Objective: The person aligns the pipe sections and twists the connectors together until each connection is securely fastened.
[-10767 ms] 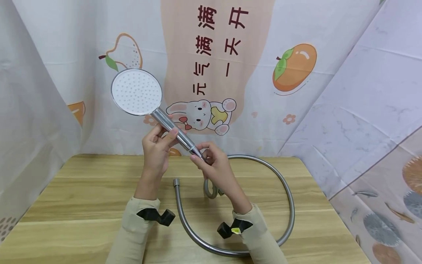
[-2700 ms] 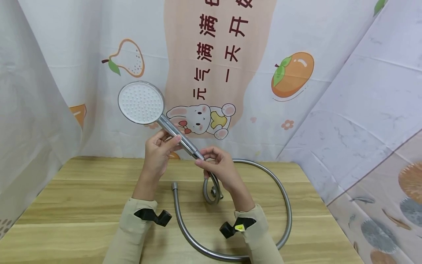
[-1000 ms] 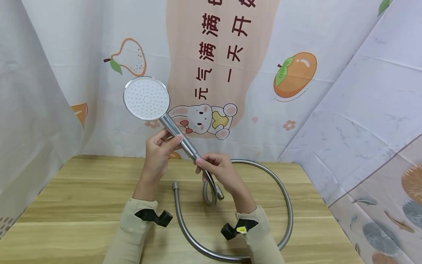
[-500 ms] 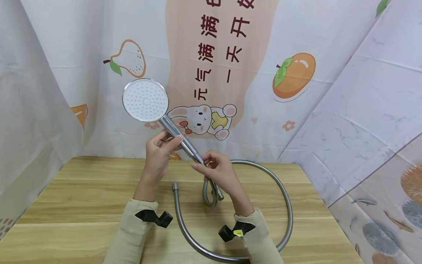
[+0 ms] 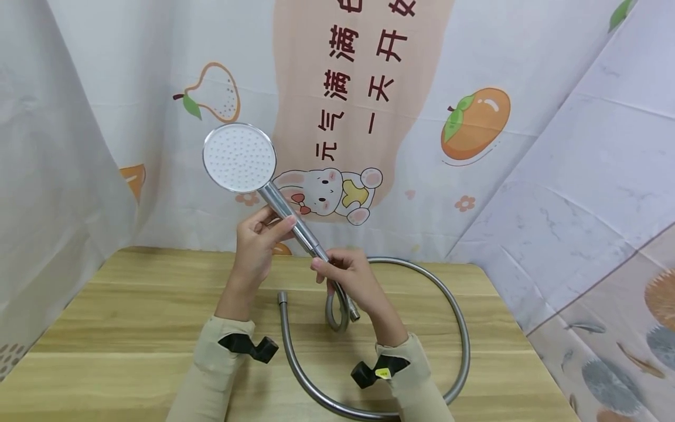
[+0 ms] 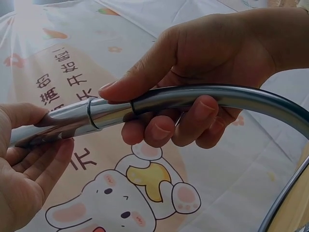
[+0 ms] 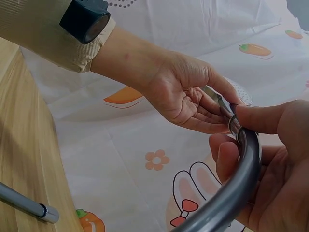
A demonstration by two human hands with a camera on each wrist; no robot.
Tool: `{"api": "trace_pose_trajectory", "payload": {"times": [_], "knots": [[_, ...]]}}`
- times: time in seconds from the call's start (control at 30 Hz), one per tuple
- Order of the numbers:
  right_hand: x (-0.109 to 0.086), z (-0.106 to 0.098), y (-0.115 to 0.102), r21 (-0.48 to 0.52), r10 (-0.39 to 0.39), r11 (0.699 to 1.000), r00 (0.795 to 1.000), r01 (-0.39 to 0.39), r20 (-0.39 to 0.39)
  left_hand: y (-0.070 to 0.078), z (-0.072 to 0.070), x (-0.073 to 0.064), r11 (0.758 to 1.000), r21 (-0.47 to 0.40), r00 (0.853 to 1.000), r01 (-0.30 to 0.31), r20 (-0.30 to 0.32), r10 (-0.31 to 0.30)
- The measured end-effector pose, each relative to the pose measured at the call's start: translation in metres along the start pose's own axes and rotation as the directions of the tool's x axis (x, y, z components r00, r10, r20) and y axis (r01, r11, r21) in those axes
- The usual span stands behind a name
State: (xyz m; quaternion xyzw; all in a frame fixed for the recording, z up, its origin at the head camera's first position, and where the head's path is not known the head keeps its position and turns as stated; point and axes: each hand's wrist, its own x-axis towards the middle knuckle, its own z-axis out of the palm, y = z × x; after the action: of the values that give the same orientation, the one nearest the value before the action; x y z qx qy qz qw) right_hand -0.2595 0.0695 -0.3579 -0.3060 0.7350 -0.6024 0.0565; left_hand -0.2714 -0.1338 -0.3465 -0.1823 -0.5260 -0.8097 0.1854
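Observation:
A chrome shower head with a white nozzle face is held up, tilted, above the table. My left hand pinches its handle between thumb and fingers. At the handle's lower end, my right hand grips the connector of a grey metal shower hose. In the left wrist view the connector's shiny collar sits right against the handle end, with the right thumb on top and fingers beneath. The right wrist view shows the hose curving away from that joint.
The hose loops over the wooden table, its other end pointing up left of centre. A small metal fitting lies beside the small hose loop. A printed curtain hangs behind the table.
The right thumb, off the connector half a second ago, presses on it again. Since the oldest frame, the shower head sits slightly lower and further right; the left hand keeps its grip.

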Motion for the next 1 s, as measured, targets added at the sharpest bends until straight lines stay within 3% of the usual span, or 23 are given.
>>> {"api": "trace_pose_trajectory", "payload": {"times": [0.23, 0.53, 0.7, 1.0], "knots": [[-0.0004, -0.0008, -0.0012, 0.004, 0.013, 1.0, 1.0, -0.013, 0.015, 0.0011, 0.0008, -0.0004, 1.0, 0.002, 1.0, 0.004, -0.016, -0.004], [-0.0009, -0.0006, -0.0031, -0.031, 0.004, 0.999, 0.999, -0.006, -0.047, 0.0, -0.0004, 0.0003, 1.0, 0.0, 1.0, 0.007, -0.015, -0.007], [-0.0005, -0.0007, -0.0041, -0.024, -0.014, 1.0, 1.0, 0.014, -0.019, 0.0, -0.0002, -0.0001, 1.0, 0.003, 1.0, 0.008, -0.015, -0.008], [-0.0018, -0.0015, -0.006, 0.042, 0.023, 0.999, 1.0, -0.024, 0.015, -0.0006, 0.0022, 0.0007, 1.0, 0.014, 1.0, 0.006, 0.0, -0.006]]}}
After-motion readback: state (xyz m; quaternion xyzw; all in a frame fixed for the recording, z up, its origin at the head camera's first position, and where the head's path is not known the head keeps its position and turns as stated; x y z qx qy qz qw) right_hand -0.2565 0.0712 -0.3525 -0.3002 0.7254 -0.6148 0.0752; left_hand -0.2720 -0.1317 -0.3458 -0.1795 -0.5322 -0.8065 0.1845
